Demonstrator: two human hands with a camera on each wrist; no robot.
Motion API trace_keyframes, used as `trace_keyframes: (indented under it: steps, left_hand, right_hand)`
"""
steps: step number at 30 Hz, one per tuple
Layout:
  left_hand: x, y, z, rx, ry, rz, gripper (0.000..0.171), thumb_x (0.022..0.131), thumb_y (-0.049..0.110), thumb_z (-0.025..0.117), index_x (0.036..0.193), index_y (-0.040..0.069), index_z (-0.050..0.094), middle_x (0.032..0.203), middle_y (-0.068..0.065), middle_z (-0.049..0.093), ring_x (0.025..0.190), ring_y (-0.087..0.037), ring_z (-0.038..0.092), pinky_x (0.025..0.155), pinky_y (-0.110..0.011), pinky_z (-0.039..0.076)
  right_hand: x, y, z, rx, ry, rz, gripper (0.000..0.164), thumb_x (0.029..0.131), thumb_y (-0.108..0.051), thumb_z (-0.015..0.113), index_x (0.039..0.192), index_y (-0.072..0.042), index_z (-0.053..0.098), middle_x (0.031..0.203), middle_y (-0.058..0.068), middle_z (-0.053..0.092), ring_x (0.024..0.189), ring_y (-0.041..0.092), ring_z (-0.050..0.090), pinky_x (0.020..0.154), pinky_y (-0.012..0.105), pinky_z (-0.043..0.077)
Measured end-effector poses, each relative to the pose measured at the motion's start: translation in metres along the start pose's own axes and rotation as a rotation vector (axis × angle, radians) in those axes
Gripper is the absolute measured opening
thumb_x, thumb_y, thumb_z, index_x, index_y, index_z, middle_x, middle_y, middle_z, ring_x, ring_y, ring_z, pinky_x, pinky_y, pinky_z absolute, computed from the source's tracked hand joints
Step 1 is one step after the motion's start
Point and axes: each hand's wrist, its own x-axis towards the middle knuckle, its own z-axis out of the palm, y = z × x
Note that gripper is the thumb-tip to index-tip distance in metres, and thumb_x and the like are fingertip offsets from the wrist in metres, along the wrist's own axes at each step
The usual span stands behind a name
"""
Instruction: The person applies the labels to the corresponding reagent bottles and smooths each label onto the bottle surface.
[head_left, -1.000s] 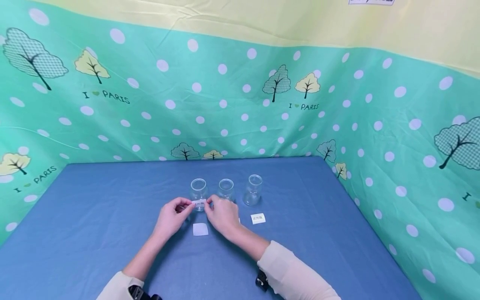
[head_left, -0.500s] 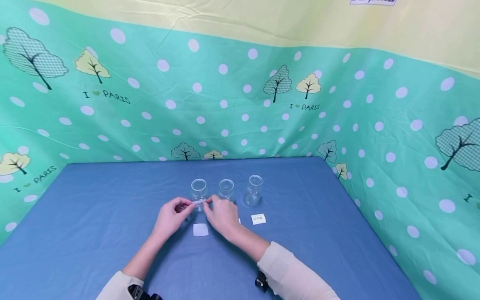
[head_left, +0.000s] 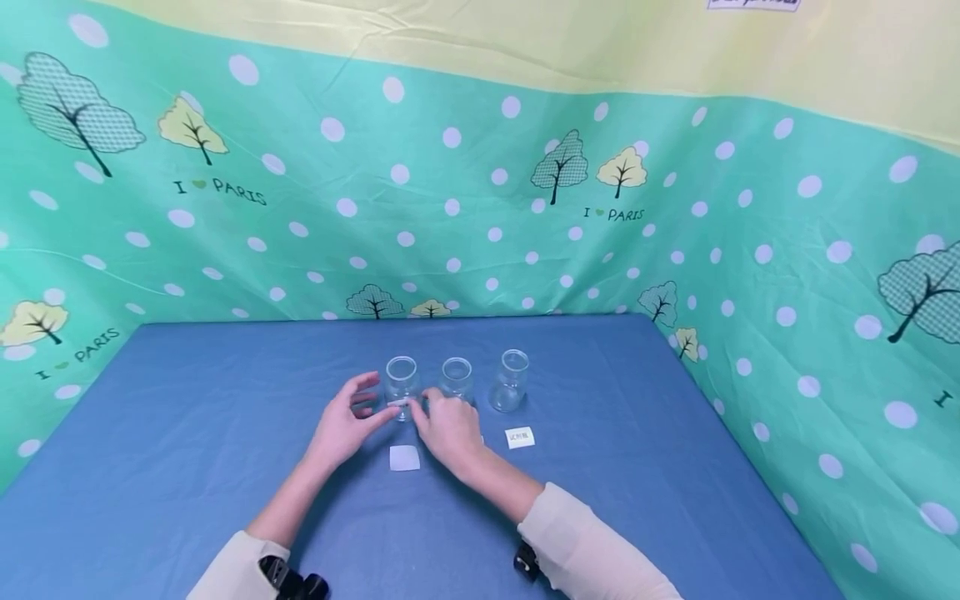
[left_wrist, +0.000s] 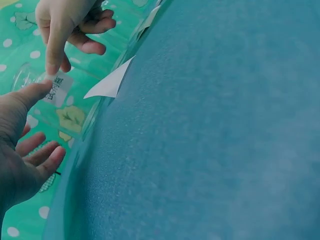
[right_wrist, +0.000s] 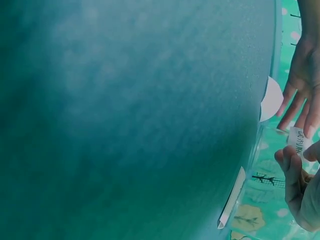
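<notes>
Curtained-off workspace, type of room unclear: tree-print curtain (head_left: 300, 183) hangs along blue-covered table (head_left: 645, 467).

The head view faced forward and down across the table (head_left: 712, 492); both wrist views, closer and sideways, shared the label (left_wrist: 60, 92).

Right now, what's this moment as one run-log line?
left hand: spread, at label | right hand: touching label | label: at leftmost jar | white slip: on table

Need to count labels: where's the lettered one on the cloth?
In the head view, the lettered label lies on the blue cloth, right of the right hand, in front of the rightmost jar.
</notes>
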Motion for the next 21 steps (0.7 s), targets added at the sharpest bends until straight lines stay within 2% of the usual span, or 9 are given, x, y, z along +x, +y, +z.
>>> trace_keyframes:
  steps: [4, 7, 13, 21]
  left_hand:
    - [0.0047, -0.0048, 0.0006, -0.030, -0.049, 0.032, 0.067, 0.081, 0.026, 0.073, 0.136, 0.003, 0.044, 0.135, -0.021, 0.050, 0.120, -0.038, 0.052, 0.095, -0.047, 0.046]
    - [0.0066, -0.0077, -0.0003, -0.040, -0.067, 0.028, 0.063, 0.082, 0.026, 0.072, 0.135, 0.002, 0.046, 0.133, -0.022, 0.052, 0.117, -0.037, 0.055, 0.093, -0.044, 0.048]
    - [0.0091, -0.0092, -0.0022, -0.060, -0.089, 0.014, 0.060, 0.083, 0.027, 0.071, 0.133, 0.002, 0.049, 0.132, -0.022, 0.053, 0.114, -0.037, 0.058, 0.089, -0.038, 0.051]
    - [0.0087, -0.0057, -0.0040, -0.036, -0.090, 0.035, 0.052, 0.086, 0.021, 0.067, 0.132, 0.002, 0.051, 0.126, -0.024, 0.057, 0.110, -0.038, 0.060, 0.089, -0.041, 0.050]
  right_hand:
    - [-0.0005, 0.0006, 0.0007, 0.027, -0.039, 0.023, 0.033, 0.092, -0.040, 0.054, 0.102, -0.013, 0.069, 0.073, 0.006, 0.070, 0.065, 0.023, 0.067, 0.057, 0.036, 0.051]
    - [-0.0003, 0.0011, 0.0015, 0.045, -0.065, 0.039, 0.036, 0.093, -0.042, 0.053, 0.106, -0.012, 0.069, 0.078, 0.007, 0.072, 0.070, 0.024, 0.068, 0.060, 0.038, 0.052]
    - [0.0008, 0.0033, 0.0030, 0.111, -0.090, 0.062, 0.037, 0.094, -0.041, 0.052, 0.111, -0.012, 0.067, 0.089, 0.008, 0.073, 0.078, 0.026, 0.069, 0.065, 0.040, 0.053]
    - [0.0015, 0.0073, 0.0029, 0.200, -0.106, 0.072, 0.033, 0.096, -0.035, 0.050, 0.113, -0.012, 0.066, 0.098, 0.006, 0.072, 0.088, 0.024, 0.069, 0.073, 0.038, 0.054]
